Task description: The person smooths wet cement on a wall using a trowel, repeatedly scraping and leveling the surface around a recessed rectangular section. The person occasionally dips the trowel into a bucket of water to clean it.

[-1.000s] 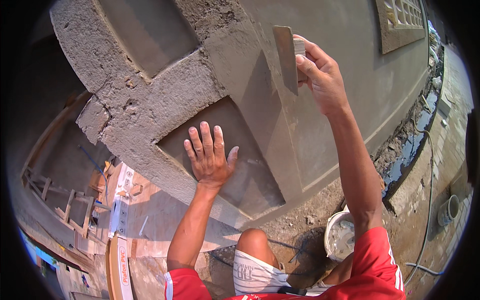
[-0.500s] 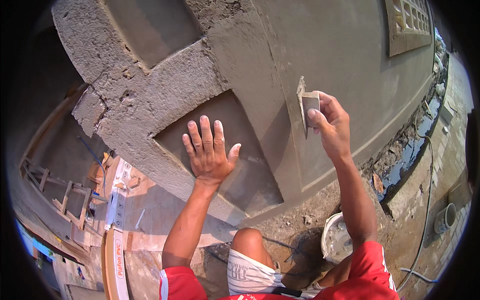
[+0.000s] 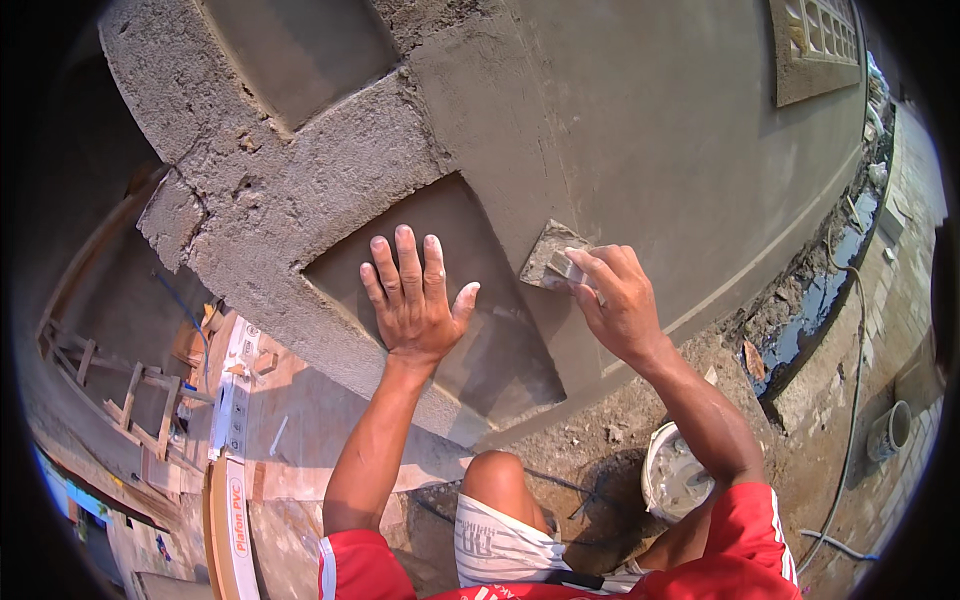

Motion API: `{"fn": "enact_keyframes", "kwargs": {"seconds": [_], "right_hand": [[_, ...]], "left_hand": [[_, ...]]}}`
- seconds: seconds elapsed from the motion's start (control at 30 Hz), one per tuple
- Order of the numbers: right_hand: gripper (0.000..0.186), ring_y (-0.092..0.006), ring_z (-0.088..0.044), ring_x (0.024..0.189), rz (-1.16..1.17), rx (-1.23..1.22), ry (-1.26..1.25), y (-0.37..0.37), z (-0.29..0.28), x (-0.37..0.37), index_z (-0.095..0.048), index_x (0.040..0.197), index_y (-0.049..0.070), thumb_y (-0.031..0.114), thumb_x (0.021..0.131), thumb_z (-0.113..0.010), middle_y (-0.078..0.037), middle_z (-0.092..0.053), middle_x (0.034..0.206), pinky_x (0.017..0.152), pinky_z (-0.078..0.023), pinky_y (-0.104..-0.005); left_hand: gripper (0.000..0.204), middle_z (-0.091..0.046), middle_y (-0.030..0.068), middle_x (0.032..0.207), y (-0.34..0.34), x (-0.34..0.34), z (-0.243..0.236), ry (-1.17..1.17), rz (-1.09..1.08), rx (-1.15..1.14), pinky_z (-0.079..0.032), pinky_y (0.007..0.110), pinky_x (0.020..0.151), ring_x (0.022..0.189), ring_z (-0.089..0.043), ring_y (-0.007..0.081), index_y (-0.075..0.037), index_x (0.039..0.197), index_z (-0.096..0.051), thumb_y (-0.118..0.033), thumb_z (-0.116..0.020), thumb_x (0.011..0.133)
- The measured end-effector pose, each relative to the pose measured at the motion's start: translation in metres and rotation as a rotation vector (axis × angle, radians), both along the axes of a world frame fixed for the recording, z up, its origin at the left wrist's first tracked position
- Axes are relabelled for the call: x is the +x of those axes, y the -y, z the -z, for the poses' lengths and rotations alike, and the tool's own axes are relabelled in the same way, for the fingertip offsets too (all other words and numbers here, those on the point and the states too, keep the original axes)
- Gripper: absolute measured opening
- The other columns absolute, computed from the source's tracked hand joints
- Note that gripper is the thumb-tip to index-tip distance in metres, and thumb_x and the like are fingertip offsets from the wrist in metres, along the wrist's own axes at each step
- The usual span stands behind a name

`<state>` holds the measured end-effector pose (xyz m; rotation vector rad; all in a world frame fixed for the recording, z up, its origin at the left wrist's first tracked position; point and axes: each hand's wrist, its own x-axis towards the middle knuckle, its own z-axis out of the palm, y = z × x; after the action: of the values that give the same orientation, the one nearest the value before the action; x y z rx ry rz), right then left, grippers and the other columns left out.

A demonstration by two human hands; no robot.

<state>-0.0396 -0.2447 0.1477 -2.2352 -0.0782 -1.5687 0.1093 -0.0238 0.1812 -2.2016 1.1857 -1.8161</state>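
My left hand (image 3: 415, 300) lies with fingers spread on the smooth grey lower recessed panel (image 3: 500, 370), which a rough concrete border (image 3: 300, 200) frames on its upper and left sides. My right hand (image 3: 620, 300) grips the handle of a small square mortar-smeared float (image 3: 545, 245), which sits against the plastered wall (image 3: 680, 170) just right of that recess's edge. A second recess (image 3: 310, 60) is higher up. A white bucket (image 3: 670, 480) holding pale grey mix is below my right forearm.
A vent block window (image 3: 810, 45) is at upper right. A hose (image 3: 855, 400), a grey bucket (image 3: 885, 430) and a rubble-lined trench (image 3: 820, 300) lie to the right. Wooden pieces (image 3: 145, 410) and long white packages (image 3: 235, 450) are at lower left. My bent knee (image 3: 495, 485) is below.
My right hand has moved down and left with the float, which is now tilted against the wall near the lower recess. My left hand stays spread on the panel.
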Motion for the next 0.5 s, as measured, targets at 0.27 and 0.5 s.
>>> {"fn": "enact_keyframes", "kwargs": {"seconds": [0.27,0.5], "right_hand": [[0.036,-0.025,-0.057,0.088,0.099,-0.188,0.223,0.026,-0.145,0.023,-0.063,0.116,0.012,0.003,0.081,-0.066,-0.006,-0.06,0.095,0.077,-0.051,-0.0376],[0.045,-0.0232,-0.051,0.082,0.032,-0.179,-0.055,-0.001,0.002,0.01,-0.061,0.118,0.012,-0.002,0.076,-0.069,-0.005,-0.052,0.09,0.068,-0.05,-0.034]], "left_hand": [[0.072,-0.028,0.0234,0.155,-0.001,-0.002,0.001,-0.007,-0.01,0.009,-0.012,0.057,0.117,0.145,-0.02,0.0452,-0.002,0.147,-0.037,-0.056,-0.039,0.098],[0.074,-0.028,0.0229,0.155,-0.003,-0.002,0.001,0.01,-0.024,0.011,-0.012,0.057,0.117,0.145,-0.019,0.0449,-0.001,0.145,-0.039,-0.059,-0.035,0.098]]}}
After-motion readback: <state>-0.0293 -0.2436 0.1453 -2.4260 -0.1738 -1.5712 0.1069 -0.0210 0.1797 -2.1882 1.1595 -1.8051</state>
